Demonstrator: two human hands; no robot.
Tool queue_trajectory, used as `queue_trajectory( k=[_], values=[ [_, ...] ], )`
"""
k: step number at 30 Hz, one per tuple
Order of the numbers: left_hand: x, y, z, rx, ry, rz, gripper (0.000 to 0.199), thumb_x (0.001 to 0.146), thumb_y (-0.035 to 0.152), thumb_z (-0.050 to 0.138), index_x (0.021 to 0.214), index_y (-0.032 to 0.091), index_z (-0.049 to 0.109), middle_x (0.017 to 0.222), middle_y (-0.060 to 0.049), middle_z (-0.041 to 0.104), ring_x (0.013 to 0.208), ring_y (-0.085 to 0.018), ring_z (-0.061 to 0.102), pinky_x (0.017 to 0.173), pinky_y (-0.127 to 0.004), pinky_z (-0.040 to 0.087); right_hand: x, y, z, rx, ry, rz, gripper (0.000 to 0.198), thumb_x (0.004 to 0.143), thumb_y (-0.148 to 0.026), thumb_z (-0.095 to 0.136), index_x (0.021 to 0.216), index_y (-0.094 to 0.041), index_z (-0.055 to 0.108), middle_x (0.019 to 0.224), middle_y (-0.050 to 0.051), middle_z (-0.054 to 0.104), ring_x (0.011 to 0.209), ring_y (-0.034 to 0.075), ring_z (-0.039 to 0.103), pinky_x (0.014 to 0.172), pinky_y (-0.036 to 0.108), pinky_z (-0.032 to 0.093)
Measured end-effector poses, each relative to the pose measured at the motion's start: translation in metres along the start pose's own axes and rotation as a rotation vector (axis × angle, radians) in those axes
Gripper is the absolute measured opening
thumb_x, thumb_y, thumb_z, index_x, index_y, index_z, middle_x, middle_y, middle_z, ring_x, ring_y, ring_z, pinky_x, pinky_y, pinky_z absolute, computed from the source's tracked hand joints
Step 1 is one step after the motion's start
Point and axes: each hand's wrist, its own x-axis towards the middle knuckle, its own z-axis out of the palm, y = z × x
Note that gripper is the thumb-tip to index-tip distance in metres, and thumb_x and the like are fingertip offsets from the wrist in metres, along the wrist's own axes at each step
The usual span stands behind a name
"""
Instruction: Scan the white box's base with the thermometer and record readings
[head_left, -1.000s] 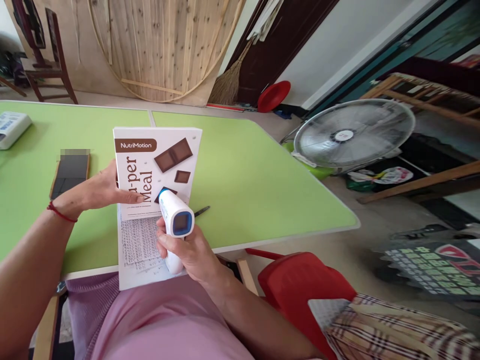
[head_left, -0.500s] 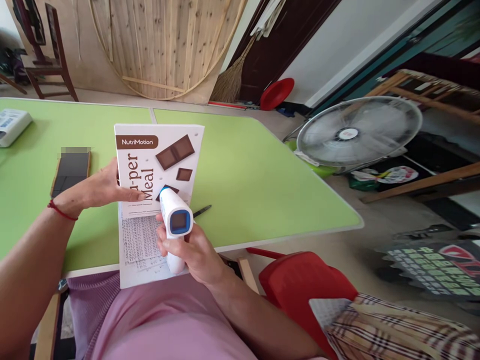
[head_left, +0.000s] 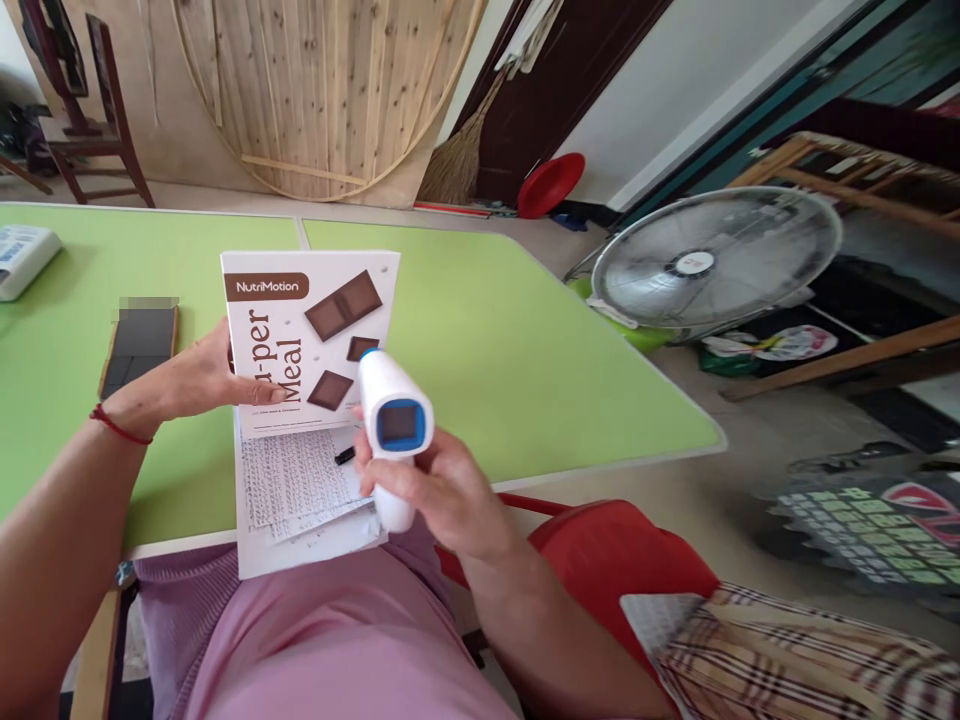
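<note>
My left hand (head_left: 202, 378) grips a white box (head_left: 330, 380) labelled NutriMotion by its left side, thumb across the front and the other fingers hidden behind. The box stands upright with its chocolate-piece pictures facing me. In my right hand (head_left: 442, 480) is a white infrared thermometer (head_left: 394, 420), held by its handle. Its blue-rimmed dark screen faces me and its tip points toward the lower right of the box. Below the box lie handwritten sheets (head_left: 289, 480), reaching over the table edge. A black pen (head_left: 345, 456) shows partly between the sheets and my right hand.
On the green table (head_left: 540, 370) a dark phone (head_left: 142, 345) lies left of my left hand. A white device (head_left: 26, 260) sits at the far left. Beyond the table's right edge are a large fan (head_left: 694, 262) and a red chair (head_left: 622, 560).
My right hand has moved the thermometer right and slightly up, away from the box front, uncovering the lowest chocolate picture. The box and left hand have shifted slightly left in view.
</note>
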Motion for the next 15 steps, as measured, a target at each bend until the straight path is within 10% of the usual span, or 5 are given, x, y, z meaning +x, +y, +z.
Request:
queue_trajectory(
  k=[7,15],
  values=[
    [-0.002,0.000,0.000,0.009,-0.027,0.020,0.058,0.073,0.029,0.077,0.125,0.016,0.056,0.112,-0.012,0.068,0.104,-0.025,0.064,0.080,-0.030,0.055,0.049,-0.012,-0.080,-0.652,0.273,-0.233,0.032,0.070,-0.038,0.071,0.096,-0.021,0.064,0.089,0.005,0.067,0.080,0.023,0.061,0.070,0.038,0.048],
    [-0.007,0.003,-0.002,0.032,-0.119,0.040,0.052,0.076,0.027,0.075,0.123,0.012,0.058,0.114,-0.012,0.069,0.102,-0.024,0.063,0.084,-0.032,0.052,0.099,0.010,-0.095,-1.031,0.043,-0.190,0.029,0.078,-0.024,0.064,0.107,-0.024,0.066,0.104,0.005,0.071,0.090,0.027,0.063,0.079,0.039,0.047]
  ],
)
